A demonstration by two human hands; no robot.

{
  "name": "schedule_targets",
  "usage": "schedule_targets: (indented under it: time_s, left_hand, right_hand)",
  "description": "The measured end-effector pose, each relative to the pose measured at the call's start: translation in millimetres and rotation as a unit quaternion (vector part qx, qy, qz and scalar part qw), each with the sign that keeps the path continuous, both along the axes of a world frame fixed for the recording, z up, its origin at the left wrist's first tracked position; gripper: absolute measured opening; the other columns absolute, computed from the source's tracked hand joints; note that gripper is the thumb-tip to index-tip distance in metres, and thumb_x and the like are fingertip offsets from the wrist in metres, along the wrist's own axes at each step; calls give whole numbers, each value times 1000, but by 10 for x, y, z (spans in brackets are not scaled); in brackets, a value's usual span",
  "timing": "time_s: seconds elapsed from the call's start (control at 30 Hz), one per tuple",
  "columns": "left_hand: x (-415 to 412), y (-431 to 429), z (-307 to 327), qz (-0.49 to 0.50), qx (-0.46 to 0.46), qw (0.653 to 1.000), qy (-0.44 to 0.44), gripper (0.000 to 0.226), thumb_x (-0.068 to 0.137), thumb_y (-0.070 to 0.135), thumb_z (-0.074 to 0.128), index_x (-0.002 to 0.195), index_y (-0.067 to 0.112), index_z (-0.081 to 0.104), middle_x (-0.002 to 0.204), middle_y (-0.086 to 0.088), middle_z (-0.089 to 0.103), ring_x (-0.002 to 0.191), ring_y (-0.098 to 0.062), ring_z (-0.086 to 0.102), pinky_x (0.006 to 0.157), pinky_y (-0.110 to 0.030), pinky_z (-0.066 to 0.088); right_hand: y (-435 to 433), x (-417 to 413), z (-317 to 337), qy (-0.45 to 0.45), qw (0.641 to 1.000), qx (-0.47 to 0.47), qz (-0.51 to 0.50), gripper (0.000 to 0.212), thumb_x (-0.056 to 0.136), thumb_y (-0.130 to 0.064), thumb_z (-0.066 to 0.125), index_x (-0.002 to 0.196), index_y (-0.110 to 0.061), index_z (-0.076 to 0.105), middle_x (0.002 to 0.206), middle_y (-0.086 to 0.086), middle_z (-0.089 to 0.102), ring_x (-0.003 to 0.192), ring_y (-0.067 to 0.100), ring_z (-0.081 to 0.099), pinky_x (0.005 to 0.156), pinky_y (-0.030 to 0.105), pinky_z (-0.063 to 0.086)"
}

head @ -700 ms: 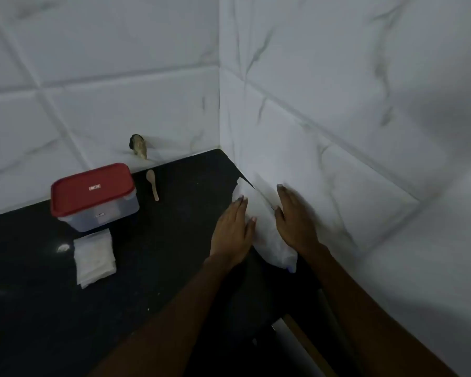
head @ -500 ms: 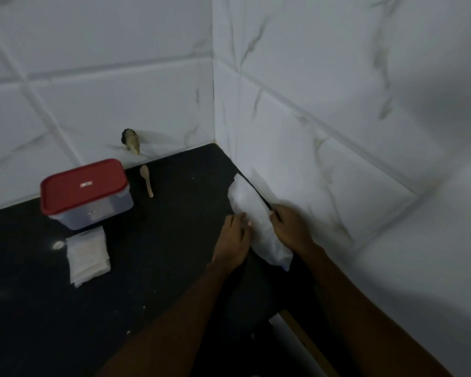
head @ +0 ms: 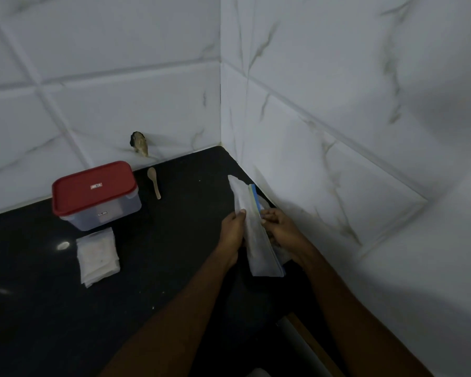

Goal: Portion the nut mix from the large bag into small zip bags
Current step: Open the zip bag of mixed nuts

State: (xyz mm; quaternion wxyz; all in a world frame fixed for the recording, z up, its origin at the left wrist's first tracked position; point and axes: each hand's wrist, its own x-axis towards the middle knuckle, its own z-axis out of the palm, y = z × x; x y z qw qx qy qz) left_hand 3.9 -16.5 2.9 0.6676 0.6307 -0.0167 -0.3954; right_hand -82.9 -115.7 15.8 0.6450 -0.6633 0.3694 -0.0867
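The large white zip bag point(head: 253, 235) stands on edge on the black counter point(head: 158, 268), close to the right tiled wall, with a blue zip strip along its top edge. My left hand point(head: 232, 232) grips the bag's left side, thumb on the plastic. My right hand point(head: 279, 227) pinches the blue strip on the right side. A flat stack of small clear zip bags point(head: 98, 256) lies at the left. What the large bag holds is hidden by its cloudy plastic.
A clear box with a red lid point(head: 94, 194) stands behind the small bags. A small wooden spoon point(head: 154, 182) lies near the back wall. A rough hole point(head: 139, 142) marks the back tiles. The counter's edge point(head: 291, 325) ends near my right forearm.
The large bag lay flat under both open palms; now both hands have curled onto it and raised it on edge, exposing the blue zip strip. The view has shifted slightly.
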Motion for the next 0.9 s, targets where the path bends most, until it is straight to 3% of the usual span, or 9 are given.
schedule_targets:
  time_s: [0.13, 0.23, 0.33, 0.53, 0.6, 0.7, 0.77, 0.83, 0.9]
  left_hand:
    - [29, 78, 99, 9, 2, 1000, -7, 30, 102, 27, 46, 116, 6, 63, 105, -14, 69, 95, -27, 68, 76, -35, 57]
    - [104, 164, 196, 14, 4, 1000, -10, 28, 102, 29, 45, 108, 11, 65, 105, -12, 68, 99, -28, 66, 90, -43, 55]
    - [231, 277, 313, 15, -4, 1000, -19, 26, 104, 30, 42, 101, 17, 64, 107, -12, 68, 101, -28, 66, 93, -46, 53]
    - [493, 518, 593, 45, 8, 998, -48, 36, 105, 29, 40, 133, 11, 54, 115, -1, 61, 99, -17, 60, 83, -33, 46]
    - [596, 617, 684, 38, 14, 997, -61, 35, 104, 30, 43, 131, 11, 55, 116, 0, 61, 96, -15, 59, 79, -31, 47]
    - [737, 790, 855, 14, 54, 991, -118, 28, 102, 34, 46, 112, 11, 59, 103, -5, 65, 87, -17, 62, 64, -29, 49]
    - [842, 900, 975, 64, 84, 978, -182, 35, 102, 38, 45, 111, 9, 61, 99, -11, 65, 79, -19, 63, 59, -30, 52]
    - [948, 1017, 1143, 126, 59, 964, -225, 37, 103, 42, 41, 110, 12, 62, 94, -10, 65, 70, -18, 61, 56, -30, 53]
    - [1035, 1099, 1340, 116, 26, 967, -226, 39, 103, 42, 40, 109, 11, 63, 88, -10, 65, 64, -18, 60, 50, -27, 51]
  right_hand:
    - [-10, 102, 130, 19, 1000, 18, -14, 30, 96, -13, 62, 122, -14, 49, 105, 3, 62, 85, 12, 61, 63, 20, 49]
    - [-41, 215, 225, 45, 998, 34, 39, 33, 99, -19, 57, 129, -6, 56, 115, 9, 66, 94, 21, 65, 74, 27, 54]
    - [-17, 330, 397, 28, 994, 75, 78, 32, 99, -22, 56, 130, -14, 53, 117, 11, 64, 90, 22, 62, 66, 29, 52]
    - [144, 628, 893, -62, 988, 73, 118, 11, 97, -14, 59, 105, -18, 63, 93, 3, 70, 75, 16, 67, 65, 28, 55]
    - [244, 751, 1089, -93, 986, 57, 126, 9, 96, -12, 60, 99, -17, 66, 87, 1, 71, 69, 13, 68, 64, 26, 55]
    - [401, 936, 1353, -119, 984, 20, 135, 9, 95, -9, 60, 98, -14, 67, 81, 2, 71, 64, 12, 67, 58, 23, 54]
    - [495, 1041, 1478, -128, 983, -1, 134, 11, 95, -8, 61, 102, -12, 67, 82, 6, 70, 63, 13, 67, 57, 24, 55]
    - [596, 1132, 1555, -126, 981, -27, 148, 12, 94, -8, 63, 105, -11, 66, 83, 10, 70, 62, 13, 67, 56, 25, 55]
    - [703, 1209, 1576, -108, 977, -60, 175, 14, 92, -7, 65, 105, -11, 67, 78, 7, 69, 58, 11, 66, 55, 24, 54]
